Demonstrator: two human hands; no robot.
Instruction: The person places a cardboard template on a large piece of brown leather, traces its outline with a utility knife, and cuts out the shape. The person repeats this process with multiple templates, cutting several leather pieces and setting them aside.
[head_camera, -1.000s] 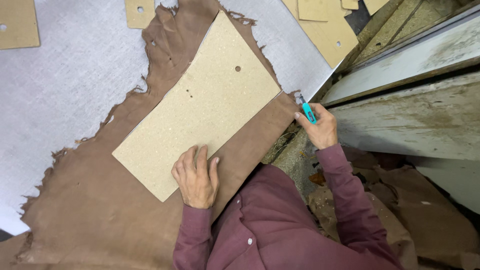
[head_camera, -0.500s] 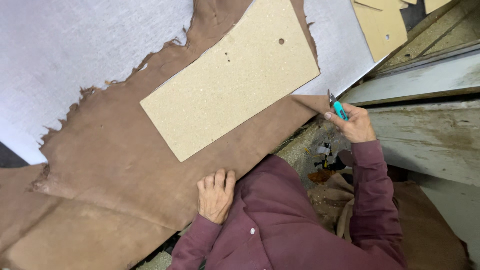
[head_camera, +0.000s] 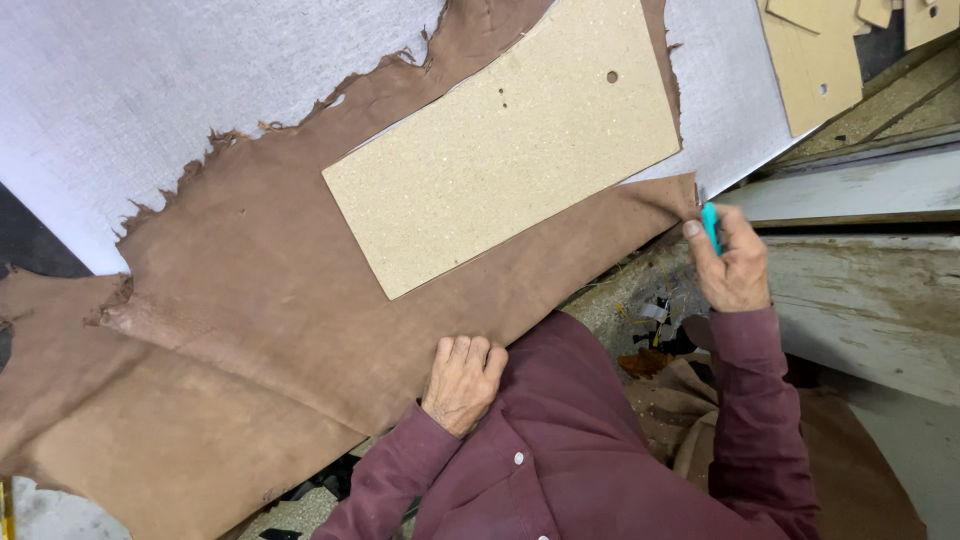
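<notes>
Grasping the turquoise cutter (head_camera: 710, 226) in my right hand (head_camera: 735, 265), left hand (head_camera: 462, 383) loosely flat on the brown leather (head_camera: 260, 300); the unheld cardboard template (head_camera: 510, 150) may slip.

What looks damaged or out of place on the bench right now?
The brown hide has ragged, torn-looking edges along its upper left. The cardboard template lies askew across it. Scraps litter the gap near the right hand, which grips a teal tool.
</notes>
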